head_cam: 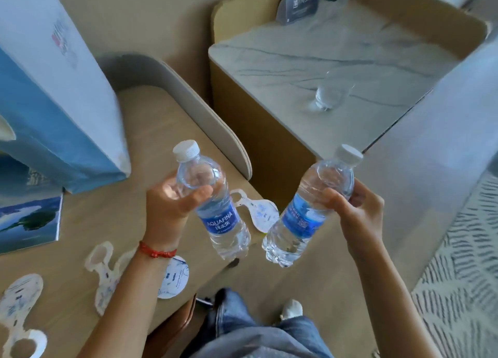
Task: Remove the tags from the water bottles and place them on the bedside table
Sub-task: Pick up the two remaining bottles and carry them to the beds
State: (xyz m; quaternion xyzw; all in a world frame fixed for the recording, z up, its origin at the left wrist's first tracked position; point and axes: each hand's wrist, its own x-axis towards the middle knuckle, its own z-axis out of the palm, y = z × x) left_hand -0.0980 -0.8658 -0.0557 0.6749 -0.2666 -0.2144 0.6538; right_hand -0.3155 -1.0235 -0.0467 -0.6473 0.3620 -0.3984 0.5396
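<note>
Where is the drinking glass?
The glass stands on the marble-topped bedside table, upper right of the head view, beyond the bottle in the right hand.

soft daylight, edges blurred, wide-angle warp

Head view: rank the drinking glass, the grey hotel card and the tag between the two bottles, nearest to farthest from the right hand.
From the right hand:
1. Tag between the bottles, just to its left on the desk.
2. Drinking glass, ahead on the marble bedside table.
3. Grey hotel card, at that table's far edge.
</note>
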